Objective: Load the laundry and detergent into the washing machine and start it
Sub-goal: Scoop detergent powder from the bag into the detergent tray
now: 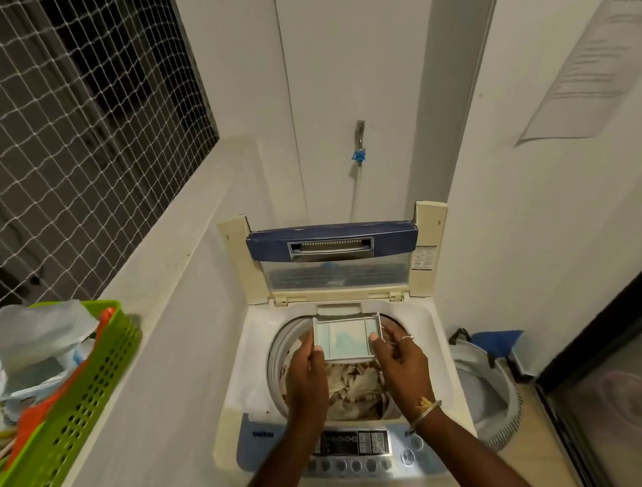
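A top-loading washing machine (240, 361) stands in front of me with its blue-framed lid (330, 239) raised upright. Pale, beige laundry (351, 385) fills the drum. Over the drum's far rim I hold the white detergent drawer (347, 338), which has pale blue-green powder in it. My left hand (306, 372) grips the drawer's left edge and my right hand (400, 357) grips its right edge, thumbs on top. The drawer's slot (339, 309) sits just behind it. The control panel (352, 444) with round buttons lies under my forearms.
A green plastic basket (76, 408) with bags and orange items sits on the left ledge. A grey laundry basket (491, 387) with a blue cloth stands on the floor at the right. A tap with a blue hose fitting (360, 155) is on the wall behind.
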`<state>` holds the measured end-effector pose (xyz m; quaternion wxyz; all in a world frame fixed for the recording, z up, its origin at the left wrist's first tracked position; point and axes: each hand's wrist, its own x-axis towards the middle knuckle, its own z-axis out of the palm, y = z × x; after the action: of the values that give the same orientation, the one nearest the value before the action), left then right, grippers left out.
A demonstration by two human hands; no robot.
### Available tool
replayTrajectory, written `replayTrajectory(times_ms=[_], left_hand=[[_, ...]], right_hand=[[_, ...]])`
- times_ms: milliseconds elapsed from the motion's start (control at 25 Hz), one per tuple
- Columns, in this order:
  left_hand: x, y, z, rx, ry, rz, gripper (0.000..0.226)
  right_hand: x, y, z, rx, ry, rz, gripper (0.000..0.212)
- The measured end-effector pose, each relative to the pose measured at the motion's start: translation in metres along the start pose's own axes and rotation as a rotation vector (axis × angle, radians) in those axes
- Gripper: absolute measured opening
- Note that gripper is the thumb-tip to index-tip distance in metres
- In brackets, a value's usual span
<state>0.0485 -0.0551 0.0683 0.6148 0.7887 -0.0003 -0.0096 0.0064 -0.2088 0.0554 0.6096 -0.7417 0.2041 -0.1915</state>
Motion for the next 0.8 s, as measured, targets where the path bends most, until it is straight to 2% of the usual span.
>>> replayTrajectory(times_ms=[160,240,440,600,800], left_hand=[[0.040,-0.042,0.006,0.067,-0.090,-0.037,0.030],[0.059,-0.060,0.009,0.115,-0.108,-0.015,0.038],[0.101,-0.094,0.019,0.178,-0.165,-0.080,0.037],[0.135,-0.109,0.037,0.212,-0.207,-0.124,0.036],[0.167,-0.138,0.062,0.262,-0.188,-0.225,0.040]], right_hand=[[0.023,0.025,0.028,-0.148,0.043,-0.022,0.043],[0.033,0.031,0.044,-0.190,0.088,-0.018,0.037],[0.061,0.056,0.074,-0.265,0.150,0.048,0.031],[0.087,0.090,0.086,-0.336,0.114,0.139,0.028],[0.120,0.113,0.097,-0.422,0.114,0.248,0.035]])
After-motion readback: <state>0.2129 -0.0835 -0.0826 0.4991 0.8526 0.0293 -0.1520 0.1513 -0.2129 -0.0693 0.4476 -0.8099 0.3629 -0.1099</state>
